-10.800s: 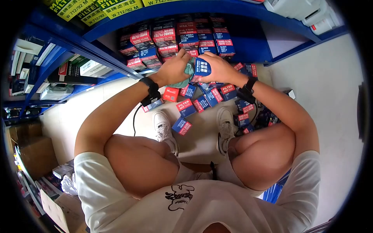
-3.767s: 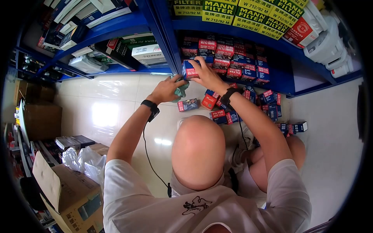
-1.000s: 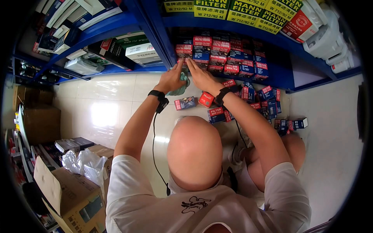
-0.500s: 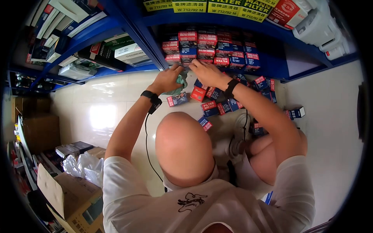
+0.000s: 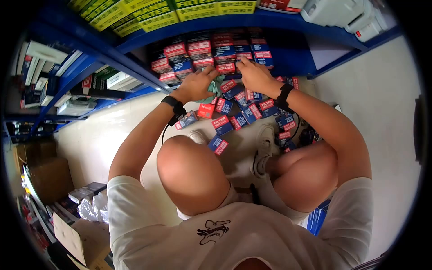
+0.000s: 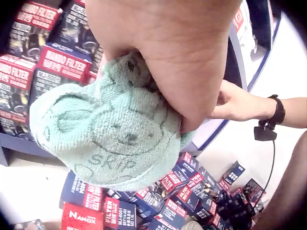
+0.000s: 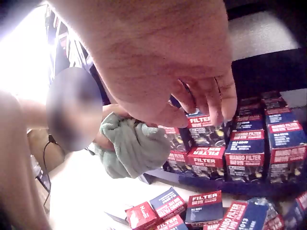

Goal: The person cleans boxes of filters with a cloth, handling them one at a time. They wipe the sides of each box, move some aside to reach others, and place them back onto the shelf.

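My left hand [image 5: 195, 85] holds a bunched light-green cloth [image 6: 120, 139] with a printed animal face, its lower part hanging free. That hand is at the lower left of the stacked filter boxes [image 5: 200, 48] on the bottom shelf. To its right, my right hand [image 5: 257, 77] reaches to the front of the same stack, fingers loosely bent. In the right wrist view, its fingertips overlap the red-and-blue boxes [image 7: 206, 160], and no box shows in its grasp. The boxes stand in columns, printed fronts outward.
Several loose filter boxes [image 5: 245, 113] lie on the floor between the shelf and my shoes, with a red box [image 5: 206, 110] among them. Yellow-green filter boxes [image 5: 155, 18] fill the shelf above. A blue upright [image 5: 130, 67] stands left of the stack. Cardboard boxes [image 5: 49, 173] are at far left.
The right hand earlier held a filter box, set it at the stack's left end, and pressed there beside the left hand. It has since moved right along the stack; the cloth stays in the left hand.
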`<state>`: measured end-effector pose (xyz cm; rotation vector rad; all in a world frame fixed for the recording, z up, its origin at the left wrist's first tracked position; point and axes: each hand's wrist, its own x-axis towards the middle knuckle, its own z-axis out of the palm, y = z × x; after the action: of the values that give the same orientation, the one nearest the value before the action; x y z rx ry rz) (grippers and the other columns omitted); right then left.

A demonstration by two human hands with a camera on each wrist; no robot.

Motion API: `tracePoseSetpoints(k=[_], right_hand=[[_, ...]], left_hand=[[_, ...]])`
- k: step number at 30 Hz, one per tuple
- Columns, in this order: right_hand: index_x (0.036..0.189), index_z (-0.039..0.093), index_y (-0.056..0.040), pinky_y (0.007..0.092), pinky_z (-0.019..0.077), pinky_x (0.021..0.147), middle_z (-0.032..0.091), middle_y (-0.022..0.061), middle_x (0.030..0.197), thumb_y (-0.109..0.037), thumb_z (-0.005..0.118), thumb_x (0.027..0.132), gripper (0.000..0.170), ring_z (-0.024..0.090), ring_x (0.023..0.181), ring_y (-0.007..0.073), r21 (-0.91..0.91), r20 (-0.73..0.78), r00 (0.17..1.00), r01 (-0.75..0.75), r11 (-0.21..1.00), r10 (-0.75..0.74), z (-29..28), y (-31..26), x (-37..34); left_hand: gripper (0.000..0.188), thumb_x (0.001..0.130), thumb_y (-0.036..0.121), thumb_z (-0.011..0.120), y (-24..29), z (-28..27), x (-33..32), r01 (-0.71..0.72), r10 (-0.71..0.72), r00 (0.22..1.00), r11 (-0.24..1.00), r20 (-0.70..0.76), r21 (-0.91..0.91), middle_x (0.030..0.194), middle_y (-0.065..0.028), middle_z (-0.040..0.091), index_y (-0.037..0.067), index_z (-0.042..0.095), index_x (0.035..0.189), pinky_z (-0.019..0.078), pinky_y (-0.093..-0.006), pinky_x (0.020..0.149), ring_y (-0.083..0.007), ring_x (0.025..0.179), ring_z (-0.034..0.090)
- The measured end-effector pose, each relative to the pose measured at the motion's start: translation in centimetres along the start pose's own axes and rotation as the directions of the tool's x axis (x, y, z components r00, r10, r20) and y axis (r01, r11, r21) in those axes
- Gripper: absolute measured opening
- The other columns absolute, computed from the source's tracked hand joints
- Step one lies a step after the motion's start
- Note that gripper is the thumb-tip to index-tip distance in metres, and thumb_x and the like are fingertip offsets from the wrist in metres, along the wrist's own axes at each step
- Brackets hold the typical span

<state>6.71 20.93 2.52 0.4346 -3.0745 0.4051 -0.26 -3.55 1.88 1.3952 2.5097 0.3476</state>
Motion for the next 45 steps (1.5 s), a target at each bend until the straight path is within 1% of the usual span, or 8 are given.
tracePoseSetpoints(k=[6, 11, 18, 20, 25, 29, 32, 45], right_hand=[[0.11, 0.064, 0.0034, 0.0513, 0.0563, 0.083, 0.06, 0.0277, 0.125, -0.009, 0.06, 0.081, 0.032, 0.068, 0.099, 0.0424, -0.045, -0.006, 0.97, -0.242, 0.969, 0.242, -2.4, 5.1, -3.2], [0.108, 0.065, 0.0019, 0.0503, 0.0556, 0.086, 0.061, 0.0269, 0.125, -0.014, 0.06, 0.084, 0.029, 0.066, 0.106, 0.0417, -0.08, -0.035, 0.906, -0.423, 0.903, 0.421, -2.4, 8.1, -6.7], [0.113, 0.066, -0.001, 0.0472, 0.0526, 0.096, 0.06, 0.0239, 0.13, -0.015, 0.062, 0.083, 0.033, 0.063, 0.114, 0.0415, -0.063, 0.14, 0.682, -0.718, 0.693, 0.718, -0.2, 12.3, -11.5], [0.114, 0.067, -0.002, 0.0459, 0.0509, 0.1, 0.06, 0.0238, 0.13, -0.018, 0.062, 0.085, 0.034, 0.062, 0.116, 0.0407, -0.039, 0.236, 0.552, -0.817, 0.576, 0.8, 0.3, 12.9, -13.1], [0.117, 0.066, -0.0025, 0.0467, 0.0511, 0.099, 0.061, 0.0236, 0.129, -0.026, 0.062, 0.088, 0.037, 0.06, 0.119, 0.0399, -0.011, 0.226, 0.487, -0.865, 0.502, 0.844, 3.2, 15.2, -17.0], [0.118, 0.064, -0.0017, 0.0482, 0.0512, 0.097, 0.063, 0.0239, 0.126, -0.032, 0.063, 0.089, 0.043, 0.061, 0.117, 0.0415, -0.005, 0.196, 0.476, -0.874, 0.486, 0.857, 1.3, 13.8, -18.2], [0.105, 0.065, -0.0012, 0.0496, 0.052, 0.091, 0.067, 0.0242, 0.115, -0.019, 0.058, 0.083, 0.029, 0.065, 0.106, 0.0426, -0.022, 0.088, 0.502, -0.863, 0.505, 0.861, 0.8, 13.5, -18.8], [0.106, 0.067, -0.0045, 0.0502, 0.0519, 0.092, 0.068, 0.0233, 0.113, -0.02, 0.057, 0.083, 0.029, 0.065, 0.109, 0.0414, 0.006, 0.01, 0.439, -0.898, 0.439, 0.898, -5.2, 11.7, -22.9]], left_hand=[[0.07, 0.073, 0.02, 0.08, 2.7, 0.6, 4.5, -0.078, 0.078, 0.997, 0.996, 0.014, -0.05, 0.135, -0.0114, 0.05, 0.012, 0.05, 0.135, 0.0543, -0.0475, 0.091, -0.0377, 0.117, 0.06], [0.069, 0.075, 0.022, 0.078, 4.6, 1.6, 7.5, -0.154, 0.158, 0.985, 0.986, 0.073, -0.063, 0.135, -0.0135, 0.049, 0.01, 0.048, 0.137, 0.0567, -0.0485, 0.087, -0.0394, 0.109, 0.064], [0.068, 0.073, 0.018, 0.078, 7.1, 3.9, 9.7, -0.235, 0.242, 0.967, 0.968, 0.081, -0.081, 0.137, -0.0117, 0.048, 0.011, 0.05, 0.135, 0.054, -0.0476, 0.093, -0.0393, 0.114, 0.06], [0.068, 0.073, 0.018, 0.078, 7.7, 4.6, 9.9, -0.233, 0.244, 0.965, 0.967, 0.101, -0.105, 0.138, -0.0122, 0.048, 0.012, 0.05, 0.135, 0.0535, -0.0474, 0.094, -0.0395, 0.115, 0.06], [0.068, 0.074, 0.018, 0.077, 9.4, 4.5, 9.6, -0.17, 0.197, 0.956, 0.976, 0.217, -0.136, 0.14, -0.0129, 0.046, 0.012, 0.05, 0.136, 0.0519, -0.0472, 0.097, -0.0386, 0.123, 0.055], [0.068, 0.074, 0.017, 0.077, 9.3, 5.3, 9.1, -0.214, 0.24, 0.956, 0.964, 0.166, -0.159, 0.14, -0.0122, 0.046, 0.011, 0.05, 0.136, 0.0517, -0.0473, 0.098, -0.0385, 0.123, 0.055], [0.067, 0.074, 0.015, 0.077, 9.8, 5.0, 8.8, -0.199, 0.222, 0.963, 0.968, 0.155, -0.153, 0.14, -0.0106, 0.046, 0.011, 0.05, 0.135, 0.0513, -0.0471, 0.098, -0.0387, 0.121, 0.055], [0.067, 0.073, 0.016, 0.078, 13.9, 4.1, 9.2, -0.348, 0.364, 0.925, 0.927, 0.113, -0.137, 0.136, -0.0125, 0.048, 0.012, 0.05, 0.134, 0.0515, -0.047, 0.096, -0.041, 0.119, 0.056]])
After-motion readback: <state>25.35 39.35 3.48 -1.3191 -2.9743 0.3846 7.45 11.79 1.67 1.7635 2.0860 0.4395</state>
